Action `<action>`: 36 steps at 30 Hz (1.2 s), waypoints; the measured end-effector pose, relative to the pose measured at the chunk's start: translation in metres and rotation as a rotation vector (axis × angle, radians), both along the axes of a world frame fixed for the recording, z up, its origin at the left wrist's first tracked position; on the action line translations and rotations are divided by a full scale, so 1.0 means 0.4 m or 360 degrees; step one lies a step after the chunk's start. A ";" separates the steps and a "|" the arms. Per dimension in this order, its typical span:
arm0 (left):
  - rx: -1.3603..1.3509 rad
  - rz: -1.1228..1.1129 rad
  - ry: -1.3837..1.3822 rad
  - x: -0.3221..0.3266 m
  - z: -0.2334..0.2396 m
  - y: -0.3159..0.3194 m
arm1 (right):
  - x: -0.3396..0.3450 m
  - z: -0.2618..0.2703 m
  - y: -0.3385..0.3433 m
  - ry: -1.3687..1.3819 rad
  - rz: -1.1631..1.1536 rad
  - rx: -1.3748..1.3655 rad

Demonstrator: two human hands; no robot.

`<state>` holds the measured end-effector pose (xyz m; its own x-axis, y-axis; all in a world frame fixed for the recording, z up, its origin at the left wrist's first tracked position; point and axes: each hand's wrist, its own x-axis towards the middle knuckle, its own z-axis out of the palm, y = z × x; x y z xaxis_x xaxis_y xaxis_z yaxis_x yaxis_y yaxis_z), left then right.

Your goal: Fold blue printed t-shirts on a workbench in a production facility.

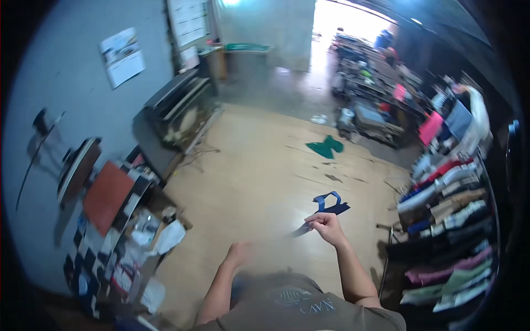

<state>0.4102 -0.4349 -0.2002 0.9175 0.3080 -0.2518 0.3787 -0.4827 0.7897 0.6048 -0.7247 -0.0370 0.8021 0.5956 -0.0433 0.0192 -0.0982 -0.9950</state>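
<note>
My right hand (327, 226) is raised over the pale floor covering, its fingers closed on a dark strip of fabric (301, 230) that hangs down to the left. Just beyond that hand lies a blue fabric piece with a looped strap (332, 205). My left hand (239, 253) is in front of my body at the lower middle, blurred at its fingers, so what it touches cannot be made out. A green piece of cloth (325, 146) lies farther off on the floor covering (248, 165).
A rack of hanging clothes (459, 198) runs along the right. At the left stands a cluttered table with an orange-red sheet (108, 197) and plastic bags. A glass-fronted dark case (182, 111) is by the wall. Piled goods (372, 103) stand at the back right.
</note>
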 end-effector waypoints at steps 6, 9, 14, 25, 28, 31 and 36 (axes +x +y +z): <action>-0.0143 0.0463 -0.0099 -0.113 0.072 0.052 | -0.040 0.029 0.285 -0.0100 0.0689 -0.0111; -0.0287 0.0716 -0.0346 -0.153 0.165 0.100 | -0.142 0.010 0.407 -0.0494 0.1175 -0.0121; 0.0145 0.0171 -0.0556 -0.213 0.251 0.207 | -0.308 -0.047 0.570 -0.0446 0.2040 -0.0029; -0.0764 0.0128 -0.0447 -0.372 0.254 0.631 | -0.324 0.045 0.977 -0.0157 0.1677 0.0118; -0.0622 -0.0030 -0.0550 -0.392 0.337 0.687 | -0.339 0.018 1.077 -0.0230 0.1586 0.0188; -0.0068 0.0075 -0.0499 -0.382 0.422 0.710 | -0.358 0.021 1.143 -0.0242 0.1458 0.0155; 0.0316 0.0356 -0.0804 -0.380 0.482 0.776 | -0.422 0.044 1.234 -0.0537 0.1116 0.0233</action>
<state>0.2584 -0.1245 -0.0073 0.8161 0.5044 0.2821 0.0887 -0.5917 0.8013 0.4361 -0.2312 -0.0196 0.1933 0.9479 0.2533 0.3309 0.1801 -0.9263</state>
